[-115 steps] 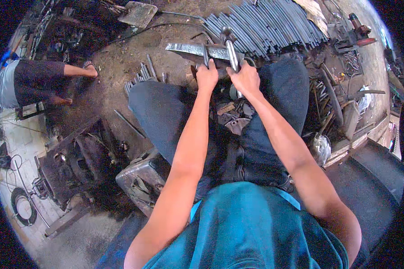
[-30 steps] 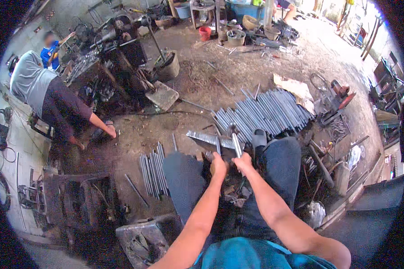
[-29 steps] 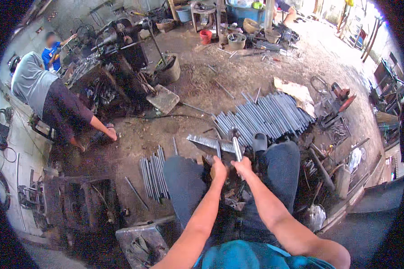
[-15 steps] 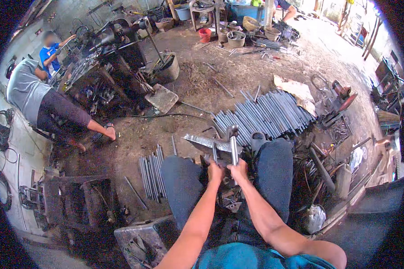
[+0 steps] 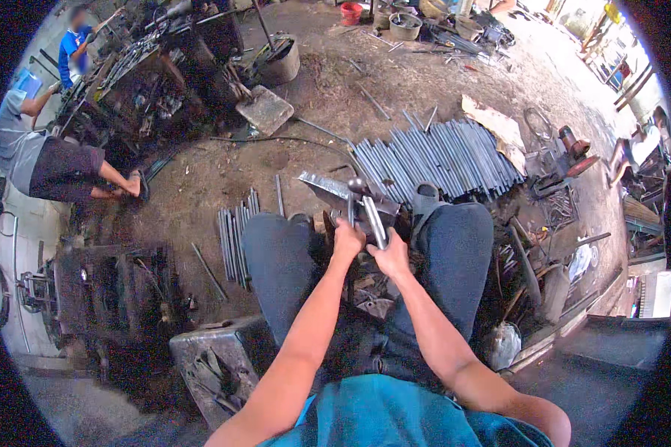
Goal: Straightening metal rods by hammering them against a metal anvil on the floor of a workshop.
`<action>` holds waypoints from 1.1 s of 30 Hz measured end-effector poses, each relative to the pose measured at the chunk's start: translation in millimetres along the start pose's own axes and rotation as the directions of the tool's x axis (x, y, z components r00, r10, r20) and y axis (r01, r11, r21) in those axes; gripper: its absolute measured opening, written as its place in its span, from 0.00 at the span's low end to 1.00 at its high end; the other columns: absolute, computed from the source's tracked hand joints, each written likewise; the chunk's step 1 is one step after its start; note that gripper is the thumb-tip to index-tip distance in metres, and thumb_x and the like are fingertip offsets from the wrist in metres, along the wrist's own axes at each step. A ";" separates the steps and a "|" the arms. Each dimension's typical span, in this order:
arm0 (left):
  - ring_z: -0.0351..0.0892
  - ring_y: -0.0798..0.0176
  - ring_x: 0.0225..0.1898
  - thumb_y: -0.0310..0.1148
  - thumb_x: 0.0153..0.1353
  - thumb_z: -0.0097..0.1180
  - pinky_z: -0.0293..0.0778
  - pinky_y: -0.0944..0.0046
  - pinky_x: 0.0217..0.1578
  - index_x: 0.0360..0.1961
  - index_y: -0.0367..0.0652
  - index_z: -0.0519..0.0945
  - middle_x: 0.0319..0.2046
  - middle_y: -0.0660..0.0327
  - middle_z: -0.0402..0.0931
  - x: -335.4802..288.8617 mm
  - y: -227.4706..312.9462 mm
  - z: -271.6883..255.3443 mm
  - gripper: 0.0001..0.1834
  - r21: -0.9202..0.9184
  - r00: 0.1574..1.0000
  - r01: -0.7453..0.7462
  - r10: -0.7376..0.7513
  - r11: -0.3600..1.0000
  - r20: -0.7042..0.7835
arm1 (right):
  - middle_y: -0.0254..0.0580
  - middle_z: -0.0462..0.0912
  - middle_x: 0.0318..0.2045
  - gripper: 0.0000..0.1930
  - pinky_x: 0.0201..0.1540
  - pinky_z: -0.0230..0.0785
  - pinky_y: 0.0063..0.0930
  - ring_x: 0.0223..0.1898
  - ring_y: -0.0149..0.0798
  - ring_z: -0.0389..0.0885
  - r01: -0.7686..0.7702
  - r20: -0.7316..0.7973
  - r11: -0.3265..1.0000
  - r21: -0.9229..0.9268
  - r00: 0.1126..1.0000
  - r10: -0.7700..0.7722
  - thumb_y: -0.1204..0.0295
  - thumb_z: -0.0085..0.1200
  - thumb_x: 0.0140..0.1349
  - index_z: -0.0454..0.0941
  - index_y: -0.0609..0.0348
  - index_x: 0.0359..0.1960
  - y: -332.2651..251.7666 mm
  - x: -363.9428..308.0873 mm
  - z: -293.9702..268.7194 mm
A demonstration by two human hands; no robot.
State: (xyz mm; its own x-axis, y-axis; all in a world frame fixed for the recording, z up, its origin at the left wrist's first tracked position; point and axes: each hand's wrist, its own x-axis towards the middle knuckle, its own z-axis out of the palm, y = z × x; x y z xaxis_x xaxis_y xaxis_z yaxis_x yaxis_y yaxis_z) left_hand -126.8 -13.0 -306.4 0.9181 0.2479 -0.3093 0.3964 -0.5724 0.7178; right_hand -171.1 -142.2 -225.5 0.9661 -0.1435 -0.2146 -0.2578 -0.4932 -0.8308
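Beyond our knees, on the brown dirt floor (image 5: 328, 89), we have a broad row of grey metal tubes (image 5: 440, 160), a tan flat sheet (image 5: 493, 128) at its right end, a machine with a red disc (image 5: 574, 141) farther right. Beside our left knee we see a smaller batch of grey metal rods (image 5: 237, 237); lower left, a worn grey metal block (image 5: 194, 346); upper left, two co-workers (image 5: 33, 160). Dark trouser legs (image 5: 279, 257) flank our hands. Our left hand (image 5: 348, 238) is closed round a slim grey metal bar (image 5: 351, 206), pointing away from us. Our right hand (image 5: 390, 255) clenches a shiny silver hammer (image 5: 374, 222); its rounded head sits near the bar's far end, contact unclear. We see a dull silver metal strip (image 5: 323, 182) just beyond.
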 end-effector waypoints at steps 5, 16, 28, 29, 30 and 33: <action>0.76 0.34 0.39 0.40 0.57 0.51 0.73 0.46 0.40 0.44 0.22 0.62 0.32 0.31 0.74 -1.1 2.5 3.8 0.27 -0.015 0.999 0.028 -0.028 0.999 -0.024 | 0.49 0.78 0.29 0.27 0.36 0.69 0.35 0.32 0.45 0.79 0.046 0.054 0.994 0.101 0.997 -0.051 0.75 0.64 0.40 0.67 0.67 0.45 11.9 2.4 10.2; 0.72 0.32 0.44 0.56 0.63 0.36 0.68 0.45 0.45 0.40 0.28 0.74 0.36 0.29 0.72 -3.8 15.6 -3.0 0.34 -0.077 0.994 0.106 -0.105 0.991 0.017 | 0.33 0.69 0.16 0.14 0.11 0.59 0.25 0.11 0.29 0.67 -0.476 0.495 0.680 0.558 0.849 0.187 0.64 0.58 0.54 0.68 0.56 0.35 4.3 18.1 -1.4; 0.73 0.34 0.43 0.55 0.61 0.38 0.68 0.46 0.46 0.36 0.29 0.77 0.35 0.32 0.73 -0.2 16.1 2.6 0.33 -0.031 0.996 0.087 -0.087 0.996 0.018 | 0.31 0.66 0.12 0.16 0.12 0.59 0.24 0.09 0.30 0.64 -0.410 0.321 0.701 0.583 0.909 0.264 0.54 0.52 0.60 0.66 0.52 0.26 14.3 14.8 10.7; 0.73 0.34 0.43 0.55 0.61 0.38 0.68 0.46 0.46 0.36 0.30 0.77 0.35 0.32 0.73 -2.2 17.1 2.9 0.33 -0.031 0.996 0.092 -0.091 0.995 0.016 | 0.31 0.66 0.12 0.16 0.12 0.59 0.24 0.09 0.29 0.65 -0.351 0.253 0.738 0.576 0.935 0.247 0.54 0.51 0.61 0.66 0.53 0.28 13.6 13.6 12.7; 0.73 0.34 0.43 0.55 0.61 0.39 0.68 0.46 0.46 0.36 0.30 0.77 0.36 0.33 0.73 -3.6 18.5 3.1 0.32 -0.031 0.995 0.095 -0.095 0.995 0.014 | 0.32 0.67 0.14 0.13 0.09 0.58 0.23 0.09 0.28 0.65 -0.300 0.223 0.748 0.592 0.953 0.205 0.57 0.47 0.64 0.64 0.53 0.34 13.0 13.0 14.1; 0.73 0.34 0.43 0.56 0.60 0.40 0.68 0.47 0.45 0.35 0.31 0.77 0.36 0.33 0.74 -7.0 20.8 2.1 0.32 -0.063 0.994 0.106 -0.103 0.992 0.046 | 0.32 0.67 0.17 0.11 0.08 0.58 0.23 0.08 0.28 0.65 -0.205 0.169 0.721 0.662 0.978 0.123 0.58 0.43 0.66 0.63 0.51 0.38 12.0 13.1 16.7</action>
State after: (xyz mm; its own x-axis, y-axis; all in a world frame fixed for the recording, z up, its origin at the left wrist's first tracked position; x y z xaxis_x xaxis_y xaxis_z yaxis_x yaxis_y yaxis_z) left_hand -125.0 -28.3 -290.6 0.8713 0.2694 -0.4101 0.4906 -0.4925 0.7189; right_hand -161.4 -135.7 -246.9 0.9153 -0.0555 -0.3988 -0.3752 0.2419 -0.8948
